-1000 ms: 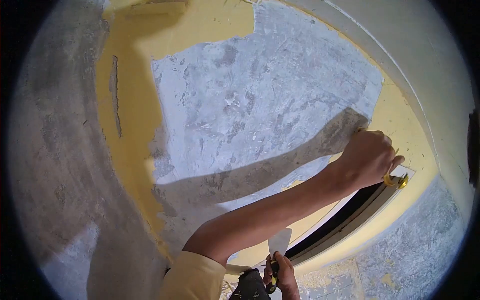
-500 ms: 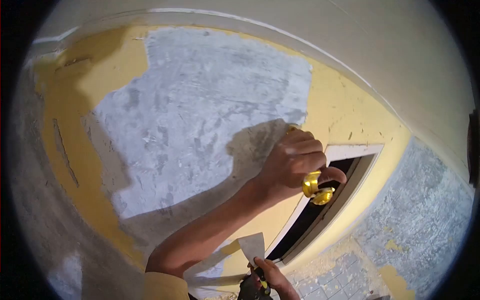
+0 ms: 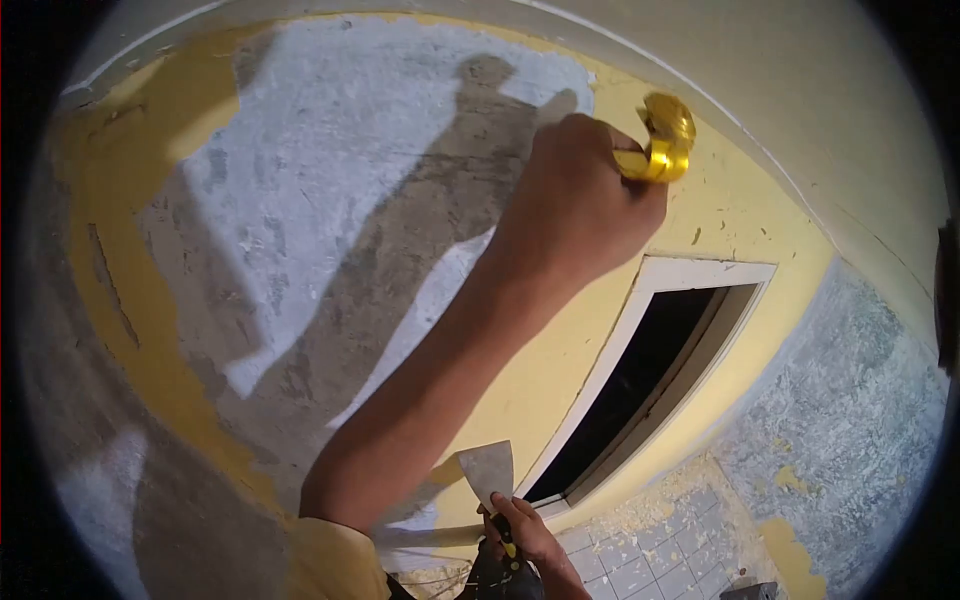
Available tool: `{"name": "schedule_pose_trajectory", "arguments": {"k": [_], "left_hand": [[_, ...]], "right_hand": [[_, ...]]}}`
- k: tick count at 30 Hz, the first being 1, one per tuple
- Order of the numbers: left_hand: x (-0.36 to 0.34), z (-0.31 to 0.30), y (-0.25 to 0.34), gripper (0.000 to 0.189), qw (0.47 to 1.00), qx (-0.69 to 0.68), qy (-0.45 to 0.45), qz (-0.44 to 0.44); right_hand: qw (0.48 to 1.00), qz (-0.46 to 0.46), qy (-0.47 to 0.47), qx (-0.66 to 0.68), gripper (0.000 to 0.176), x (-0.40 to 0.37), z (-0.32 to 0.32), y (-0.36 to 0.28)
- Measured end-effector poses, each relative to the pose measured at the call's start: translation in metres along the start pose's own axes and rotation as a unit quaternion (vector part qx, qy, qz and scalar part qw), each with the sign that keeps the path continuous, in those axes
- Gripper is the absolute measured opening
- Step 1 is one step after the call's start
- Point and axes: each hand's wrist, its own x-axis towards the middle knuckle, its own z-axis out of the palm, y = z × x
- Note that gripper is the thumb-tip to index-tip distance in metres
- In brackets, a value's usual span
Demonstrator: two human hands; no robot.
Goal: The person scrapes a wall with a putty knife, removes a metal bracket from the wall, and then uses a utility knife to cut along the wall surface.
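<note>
The left hand (image 3: pixel 580 205) has climbed from beside the top corner of the white-framed opening (image 3: pixel 700 272) to well above it, close under the ceiling line. It is seen from the back, its fingers curled tight into a fist round a yellow-handled tool (image 3: pixel 662 140). The end of the handle sticks out above the knuckles, and the working end is hidden behind the hand. The hand sits over the edge where yellow paint (image 3: pixel 735 215) meets the scraped grey patch (image 3: pixel 350 150) of wall, left of and above the opening. The arm's shadow falls across that patch.

Below the opening's lower left corner, the right hand (image 3: pixel 525 540) wraps its fingers round the grip of a putty knife (image 3: pixel 488 468), blade pointing up. Grey tiles (image 3: pixel 640 560) lie just right of that hand.
</note>
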Motion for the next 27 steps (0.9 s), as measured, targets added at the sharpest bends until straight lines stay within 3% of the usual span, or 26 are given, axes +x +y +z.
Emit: {"name": "schedule_pose_trajectory", "arguments": {"k": [2, 5, 8, 9, 10, 13, 18, 20, 27], "left_hand": [[0.003, 0.004, -0.005, 0.042, 0.999, 0.039, 0.012, -0.003], [0.013, -0.001, 0.001, 0.04, 0.992, 0.065, -0.021, -0.11], [0.02, -0.001, -0.001, 0.037, 0.986, 0.107, -0.038, -0.122], [0.021, -0.003, 0.008, 0.035, 0.976, 0.103, -0.065, -0.18], [0.024, -0.007, 0.022, 0.035, 0.975, 0.105, -0.073, -0.184], [0.038, -0.018, 0.062, 0.033, 0.905, 0.155, -0.214, -0.333], [0.039, -0.013, 0.068, 0.026, 0.89, 0.218, -0.237, -0.322], [0.038, -0.012, 0.068, 0.026, 0.894, 0.247, -0.261, -0.268], [0.014, -0.027, 0.042, 0.022, 0.924, 0.251, -0.212, -0.197]], "right_hand": [[1.0, 0.001, -0.007, 0.013, 0.036, 0.001, 0.0, -0.001], [1.0, 0.007, 0.006, 0.002, 0.037, -0.003, 0.002, -0.006], [1.0, 0.009, 0.001, -0.006, 0.038, -0.001, -0.001, -0.005], [1.0, 0.003, -0.009, -0.009, 0.038, 0.0, -0.002, -0.004], [1.0, 0.008, -0.009, -0.001, 0.038, -0.001, -0.001, -0.006], [0.999, 0.022, 0.003, -0.033, 0.035, -0.004, 0.0, -0.012], [1.0, 0.018, 0.003, -0.008, 0.041, -0.004, 0.002, -0.012], [1.0, 0.015, 0.005, -0.022, 0.04, -0.004, 0.002, -0.014], [1.0, 0.003, 0.019, -0.012, 0.038, 0.001, 0.001, -0.003]]}}
